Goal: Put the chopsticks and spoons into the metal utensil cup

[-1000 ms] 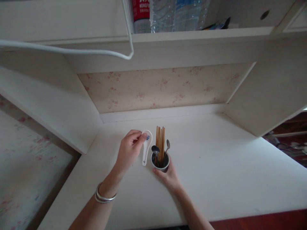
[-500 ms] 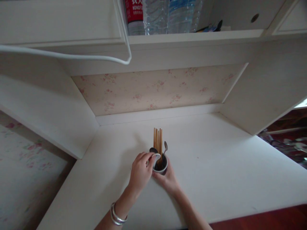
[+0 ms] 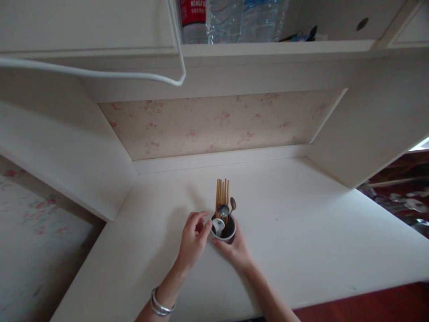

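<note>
A round utensil cup (image 3: pixel 223 239) with a pale rim stands on the white counter (image 3: pixel 288 232). Several wooden chopsticks (image 3: pixel 222 191) lean toward its far side. A white spoon (image 3: pixel 218 226) sits in the cup at the near left, with a dark metal spoon (image 3: pixel 223 210) behind it and a small metal spoon (image 3: pixel 233 203) sticking up at the right. My right hand (image 3: pixel 235 250) is wrapped round the cup's right and near side. Just left of the rim, my left hand (image 3: pixel 195 237) has its thumb and forefinger apart with nothing between them, close to the white spoon.
Above the counter, an open shelf holds plastic water bottles (image 3: pixel 231 22) and small dark items (image 3: pixel 301 36). A white cable (image 3: pixel 140 77) hangs across the upper left. Side panels (image 3: pixel 365 120) bound the counter, and flowered wallpaper (image 3: pixel 217 123) covers the back.
My left hand has let go of the white spoon and drawn slightly left. The white spoon now rests lower in the cup, and the dark spoon has shifted right, in front of the chopsticks.
</note>
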Action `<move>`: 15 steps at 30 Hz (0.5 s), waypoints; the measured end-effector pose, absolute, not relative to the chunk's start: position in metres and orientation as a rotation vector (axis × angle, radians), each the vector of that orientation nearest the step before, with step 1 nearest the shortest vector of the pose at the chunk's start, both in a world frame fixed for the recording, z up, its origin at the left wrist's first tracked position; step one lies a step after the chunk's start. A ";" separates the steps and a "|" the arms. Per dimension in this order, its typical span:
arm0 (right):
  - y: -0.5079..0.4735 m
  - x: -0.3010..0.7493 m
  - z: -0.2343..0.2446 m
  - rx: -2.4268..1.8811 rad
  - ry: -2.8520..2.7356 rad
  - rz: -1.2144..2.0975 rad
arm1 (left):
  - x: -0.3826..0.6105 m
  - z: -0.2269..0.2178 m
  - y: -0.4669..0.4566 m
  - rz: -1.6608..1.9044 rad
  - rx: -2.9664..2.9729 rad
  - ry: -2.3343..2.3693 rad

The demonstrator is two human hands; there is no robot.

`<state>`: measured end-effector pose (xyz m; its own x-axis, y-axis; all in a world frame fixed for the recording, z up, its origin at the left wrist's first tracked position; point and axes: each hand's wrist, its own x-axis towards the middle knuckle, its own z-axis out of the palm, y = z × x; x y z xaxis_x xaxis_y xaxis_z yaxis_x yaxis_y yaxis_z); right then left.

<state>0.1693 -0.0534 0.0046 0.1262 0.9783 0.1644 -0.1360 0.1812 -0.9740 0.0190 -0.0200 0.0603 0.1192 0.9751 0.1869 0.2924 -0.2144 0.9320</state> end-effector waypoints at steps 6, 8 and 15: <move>-0.051 0.183 0.004 -1.128 -1.070 1.014 | -0.001 0.015 -0.006 1.068 1.333 1.412; -0.042 0.200 0.006 -1.183 -1.040 0.946 | -0.005 0.006 -0.003 1.009 1.333 1.405; 0.020 0.303 0.022 -1.457 -0.936 0.553 | -0.011 0.003 -0.002 0.899 1.359 1.324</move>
<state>0.3032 0.0204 0.0222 0.5547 0.8085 0.1963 0.2191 0.0857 -0.9719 -0.0112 -0.0019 0.0031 0.1255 0.9839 -0.1275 0.2445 0.0939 0.9651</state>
